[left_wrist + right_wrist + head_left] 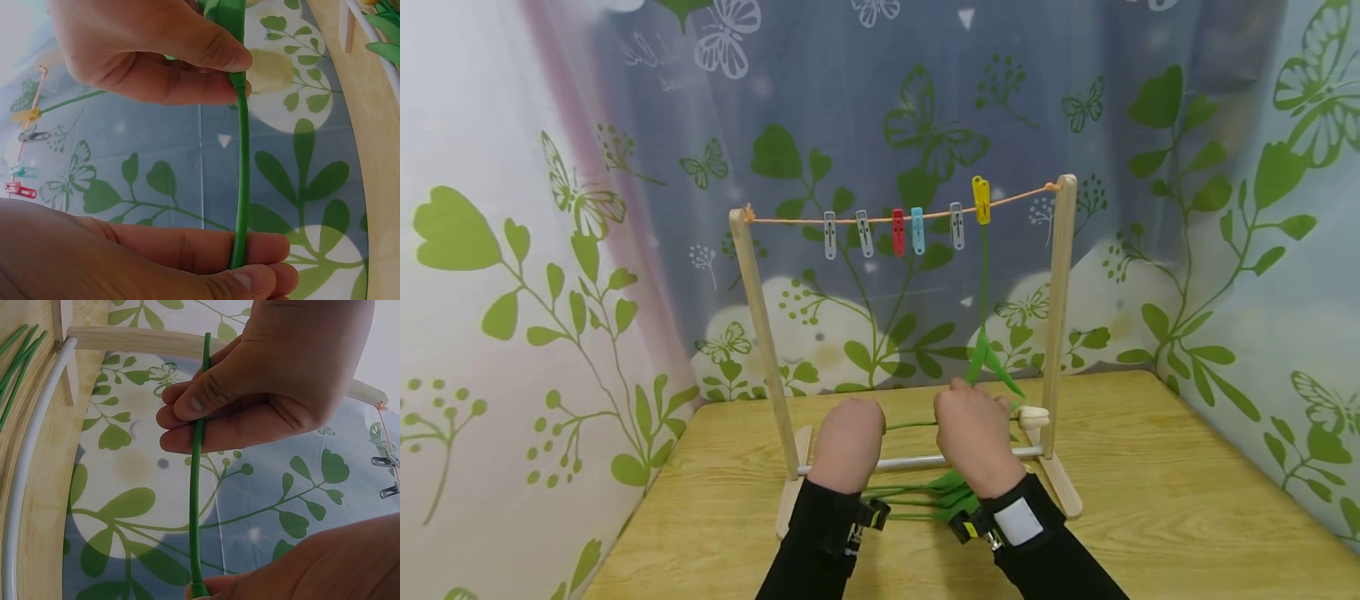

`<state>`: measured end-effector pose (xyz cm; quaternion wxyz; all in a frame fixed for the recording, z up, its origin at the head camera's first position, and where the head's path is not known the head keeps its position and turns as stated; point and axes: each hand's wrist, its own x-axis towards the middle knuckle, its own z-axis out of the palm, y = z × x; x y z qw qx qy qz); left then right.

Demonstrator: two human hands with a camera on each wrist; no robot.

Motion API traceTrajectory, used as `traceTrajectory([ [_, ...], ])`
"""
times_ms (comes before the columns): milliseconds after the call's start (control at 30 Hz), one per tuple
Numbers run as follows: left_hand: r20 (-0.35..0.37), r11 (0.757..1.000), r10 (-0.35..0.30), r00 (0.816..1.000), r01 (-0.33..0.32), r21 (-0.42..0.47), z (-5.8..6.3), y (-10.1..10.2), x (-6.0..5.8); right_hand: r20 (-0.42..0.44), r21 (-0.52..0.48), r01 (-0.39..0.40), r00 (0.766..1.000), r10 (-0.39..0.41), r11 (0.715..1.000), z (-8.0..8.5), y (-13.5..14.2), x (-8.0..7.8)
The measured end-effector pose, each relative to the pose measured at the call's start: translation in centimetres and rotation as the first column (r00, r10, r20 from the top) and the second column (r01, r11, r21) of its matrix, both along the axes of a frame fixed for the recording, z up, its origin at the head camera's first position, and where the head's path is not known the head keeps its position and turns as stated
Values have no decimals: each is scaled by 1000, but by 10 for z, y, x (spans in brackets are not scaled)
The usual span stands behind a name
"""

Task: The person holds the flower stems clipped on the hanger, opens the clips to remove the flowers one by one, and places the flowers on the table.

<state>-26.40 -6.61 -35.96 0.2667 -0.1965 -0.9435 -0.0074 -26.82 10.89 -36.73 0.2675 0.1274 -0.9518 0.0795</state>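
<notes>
A white artificial tulip [1034,417] lies sideways across both hands, its bloom pointing right. My left hand [850,446] pinches its green stem [243,162] near the bare end, between thumb and fingers. Farther along, my right hand [977,433] grips the same stem where the leaves begin. Between the hands a bare stretch of stem [194,512] bows slightly. Another flower hangs upside down by its stem [985,275] from a yellow clothespin [982,200]; its lower part is hidden behind my right hand. More green stems [901,502] with leaves lie on the table below my wrists.
A wooden frame [1061,308] stands on the table [700,517], with an orange string [790,222] tied between its posts. Grey, red [898,232] and light blue [917,231] clothespins hang along the string. A white rod [913,462] joins the posts low down.
</notes>
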Motion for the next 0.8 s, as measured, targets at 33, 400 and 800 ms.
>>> traceTrajectory([
  [33,2,1000,3,1000,-3,-6,0,0,0,8,-2,-2,1000,2,1000,0,0,0],
  [400,44,1000,25,999,-25,11,-4,2,-4,84,-11,11,996,-10,1000,1,-1,-1],
  [800,65,1000,-3,998,3,13,-8,0,-5,114,-17,16,993,-14,1000,-3,-1,-3],
])
